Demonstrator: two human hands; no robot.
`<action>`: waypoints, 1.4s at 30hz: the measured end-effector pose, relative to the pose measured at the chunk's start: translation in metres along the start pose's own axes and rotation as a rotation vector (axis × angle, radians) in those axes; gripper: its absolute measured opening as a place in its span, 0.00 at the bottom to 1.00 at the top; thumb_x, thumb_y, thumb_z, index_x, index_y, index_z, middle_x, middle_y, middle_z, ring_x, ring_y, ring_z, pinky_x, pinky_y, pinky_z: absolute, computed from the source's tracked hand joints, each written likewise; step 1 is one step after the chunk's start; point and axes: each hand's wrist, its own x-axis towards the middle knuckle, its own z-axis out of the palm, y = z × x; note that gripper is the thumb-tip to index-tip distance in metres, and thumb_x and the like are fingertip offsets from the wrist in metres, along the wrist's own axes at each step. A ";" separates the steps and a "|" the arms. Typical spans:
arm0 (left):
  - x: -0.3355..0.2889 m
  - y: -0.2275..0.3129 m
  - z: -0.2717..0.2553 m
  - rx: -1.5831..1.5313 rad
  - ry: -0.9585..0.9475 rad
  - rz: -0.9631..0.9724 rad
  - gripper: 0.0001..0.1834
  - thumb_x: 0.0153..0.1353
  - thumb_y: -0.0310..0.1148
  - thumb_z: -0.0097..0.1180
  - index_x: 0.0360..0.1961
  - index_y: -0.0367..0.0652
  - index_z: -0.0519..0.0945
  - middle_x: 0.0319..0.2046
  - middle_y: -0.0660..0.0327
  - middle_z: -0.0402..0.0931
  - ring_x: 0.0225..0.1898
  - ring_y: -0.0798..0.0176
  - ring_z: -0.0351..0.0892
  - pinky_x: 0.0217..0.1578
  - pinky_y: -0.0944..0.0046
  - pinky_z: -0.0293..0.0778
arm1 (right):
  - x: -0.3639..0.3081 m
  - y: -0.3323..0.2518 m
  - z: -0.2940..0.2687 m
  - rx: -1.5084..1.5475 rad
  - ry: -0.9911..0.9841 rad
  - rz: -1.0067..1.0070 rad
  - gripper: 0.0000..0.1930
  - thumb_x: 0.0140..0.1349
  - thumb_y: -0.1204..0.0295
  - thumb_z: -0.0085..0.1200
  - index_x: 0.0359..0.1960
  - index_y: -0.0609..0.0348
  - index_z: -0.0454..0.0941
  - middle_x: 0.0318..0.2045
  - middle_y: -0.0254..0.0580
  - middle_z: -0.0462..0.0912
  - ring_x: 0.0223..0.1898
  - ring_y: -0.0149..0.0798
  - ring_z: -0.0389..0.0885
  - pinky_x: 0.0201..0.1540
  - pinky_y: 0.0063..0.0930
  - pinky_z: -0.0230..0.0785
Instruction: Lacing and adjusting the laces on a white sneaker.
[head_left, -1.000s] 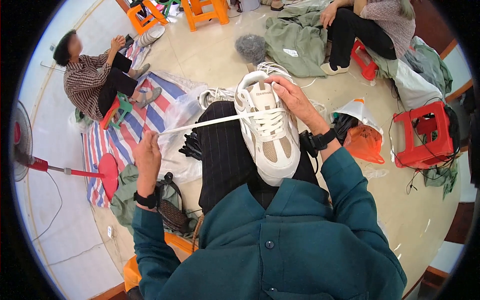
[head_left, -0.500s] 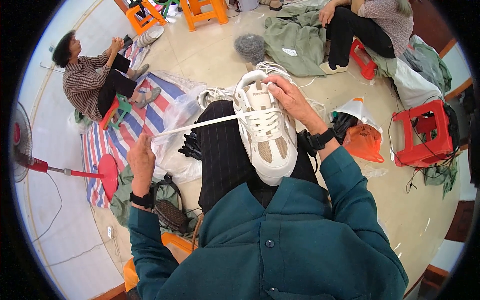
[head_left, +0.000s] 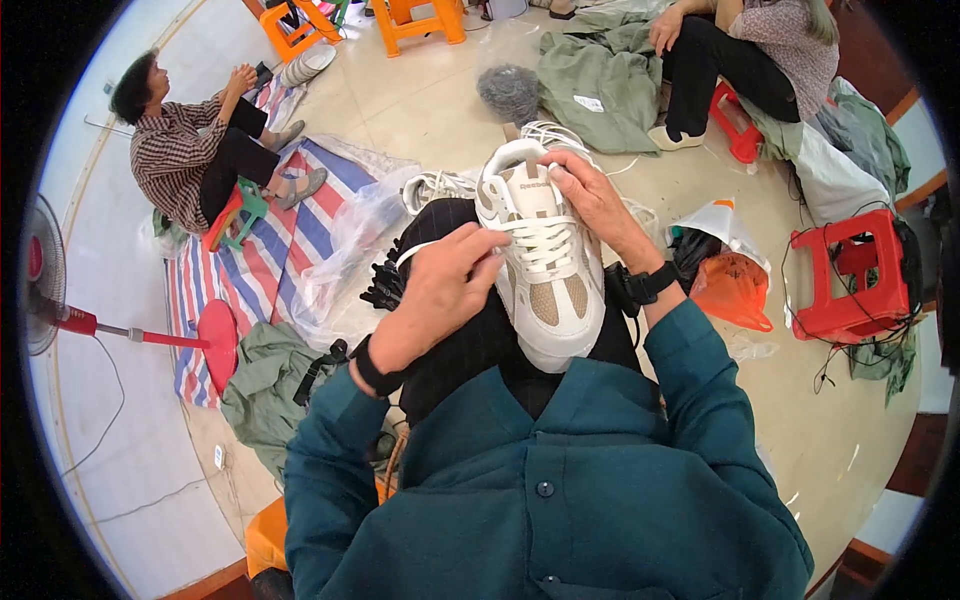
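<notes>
A white and beige sneaker [head_left: 548,325] rests on my lap, toe toward me, with its white shoelace [head_left: 548,250] threaded in rows across the front. My right hand [head_left: 597,205] grips the shoe's upper right side near the tongue, thumb on top. At the left row of eyelets, my left hand [head_left: 450,285] has its fingers bent and pinched at the lace. A loose stretch of lace shows behind that hand's knuckles. The fingertips partly cover the eyelets there.
More white shoes [head_left: 437,188] and laces lie beyond my knees. A red stool [head_left: 850,275] with cables and an orange bag [head_left: 733,290] are to the right. Leftward are a striped sheet [head_left: 275,245], a fan [head_left: 215,340] and a seated person [head_left: 180,150]; another person [head_left: 745,75] sits far right.
My left hand has come in from the far left, where it held the lace stretched taut, to the shoe's left eyelets. My right hand still holds the shoe.
</notes>
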 end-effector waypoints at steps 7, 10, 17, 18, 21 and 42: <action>0.028 -0.005 0.020 0.015 -0.034 0.055 0.06 0.54 0.26 0.54 0.35 0.38 0.75 0.22 0.53 0.77 0.23 0.54 0.78 0.27 0.61 0.72 | -0.001 -0.004 0.003 -0.011 0.018 -0.016 0.16 0.66 0.61 0.43 0.48 0.58 0.72 0.48 0.44 0.74 0.53 0.43 0.67 0.57 0.32 0.58; 0.037 0.001 0.017 0.067 -0.124 0.010 0.06 0.54 0.28 0.54 0.32 0.39 0.74 0.21 0.52 0.76 0.24 0.51 0.78 0.26 0.58 0.72 | -0.002 -0.004 0.000 -0.012 0.017 -0.024 0.17 0.66 0.61 0.42 0.48 0.58 0.72 0.47 0.43 0.74 0.53 0.43 0.67 0.58 0.32 0.57; 0.044 -0.002 0.018 0.182 -0.171 0.013 0.07 0.54 0.30 0.55 0.30 0.40 0.72 0.18 0.52 0.75 0.22 0.49 0.77 0.25 0.55 0.70 | -0.002 -0.004 0.001 -0.034 0.000 -0.025 0.17 0.67 0.60 0.41 0.48 0.59 0.72 0.50 0.41 0.73 0.54 0.37 0.68 0.57 0.27 0.58; 0.045 0.000 0.017 0.181 -0.173 0.014 0.07 0.54 0.30 0.55 0.30 0.40 0.72 0.18 0.52 0.75 0.22 0.49 0.77 0.25 0.55 0.70 | -0.003 -0.004 0.001 -0.033 0.008 -0.025 0.18 0.67 0.59 0.41 0.48 0.59 0.72 0.50 0.42 0.73 0.54 0.38 0.68 0.58 0.28 0.57; 0.047 0.002 0.014 0.241 -0.231 0.055 0.07 0.53 0.30 0.55 0.29 0.39 0.72 0.17 0.52 0.74 0.21 0.48 0.76 0.25 0.55 0.70 | -0.003 -0.006 0.000 -0.032 0.013 -0.017 0.19 0.66 0.57 0.42 0.48 0.59 0.72 0.51 0.43 0.73 0.55 0.40 0.68 0.58 0.29 0.57; 0.023 -0.025 0.003 -0.023 0.053 -0.163 0.08 0.51 0.25 0.54 0.34 0.37 0.74 0.21 0.54 0.75 0.23 0.54 0.76 0.27 0.59 0.72 | -0.001 -0.001 0.002 -0.031 -0.001 -0.029 0.18 0.66 0.59 0.43 0.49 0.58 0.72 0.50 0.45 0.72 0.55 0.45 0.66 0.59 0.33 0.56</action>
